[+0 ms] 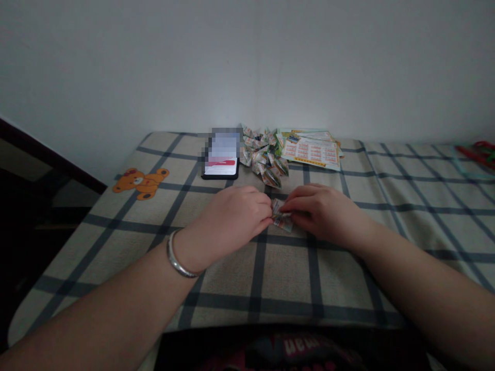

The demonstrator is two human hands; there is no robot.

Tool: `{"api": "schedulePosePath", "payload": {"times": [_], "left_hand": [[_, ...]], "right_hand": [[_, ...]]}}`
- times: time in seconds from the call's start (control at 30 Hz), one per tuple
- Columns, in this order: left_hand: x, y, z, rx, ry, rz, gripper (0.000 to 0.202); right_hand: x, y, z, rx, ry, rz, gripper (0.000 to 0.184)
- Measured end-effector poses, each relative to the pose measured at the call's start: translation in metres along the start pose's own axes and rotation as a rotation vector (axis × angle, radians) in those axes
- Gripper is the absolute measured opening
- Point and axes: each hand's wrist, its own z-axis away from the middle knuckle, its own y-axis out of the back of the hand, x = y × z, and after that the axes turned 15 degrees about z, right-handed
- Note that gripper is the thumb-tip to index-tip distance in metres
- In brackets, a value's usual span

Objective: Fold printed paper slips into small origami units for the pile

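Observation:
A small folded piece of printed paper (283,221) lies between my two hands, low over the checked tablecloth. My left hand (243,214), with a silver bangle at the wrist, pinches its left edge. From the other side my right hand (319,208) grips it between thumb and fingers. Just beyond my hands is a heap of folded paper pieces (265,154) with similar print. Right of the heap lies a small stack of printed sheets (311,152), the top one showing calendar-like red grids.
A phone (220,172) with its screen lit lies left of the heap, close to the wall (247,67). An orange teddy bear picture (141,183) is at the left on the checked tablecloth (220,288). Something red and green (479,154) sits at the far right.

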Motion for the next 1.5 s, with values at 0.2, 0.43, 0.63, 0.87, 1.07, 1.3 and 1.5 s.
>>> {"api": "schedulePosePath", "payload": {"times": [0.2, 0.43, 0.63, 0.87, 1.07, 1.3, 1.5], "left_hand": [[0.0, -0.001, 0.001, 0.006, -0.026, -0.035, 0.014], [0.002, 0.0, 0.001, 0.011, -0.023, -0.075, 0.014], [0.003, -0.004, 0.001, 0.059, 0.036, 0.01, 0.02], [-0.004, -0.012, -0.004, 0.177, 0.121, 0.169, 0.014], [-0.007, -0.015, -0.006, 0.223, 0.226, 0.252, 0.01], [-0.001, -0.015, -0.006, 0.196, 0.249, 0.198, 0.008], [-0.004, -0.017, -0.007, 0.219, 0.245, 0.207, 0.01]], "right_hand": [[-0.004, 0.006, 0.003, -0.09, -0.086, 0.077, 0.014], [-0.013, 0.012, 0.006, -0.143, -0.217, 0.217, 0.017], [-0.006, 0.008, 0.002, -0.133, -0.253, 0.086, 0.018], [0.003, 0.001, -0.002, -0.105, -0.259, -0.09, 0.017], [0.005, -0.003, -0.005, -0.107, -0.328, -0.106, 0.015], [0.005, -0.005, -0.005, -0.14, -0.351, -0.113, 0.017], [0.007, -0.008, -0.005, -0.148, -0.383, -0.161, 0.015]]}}
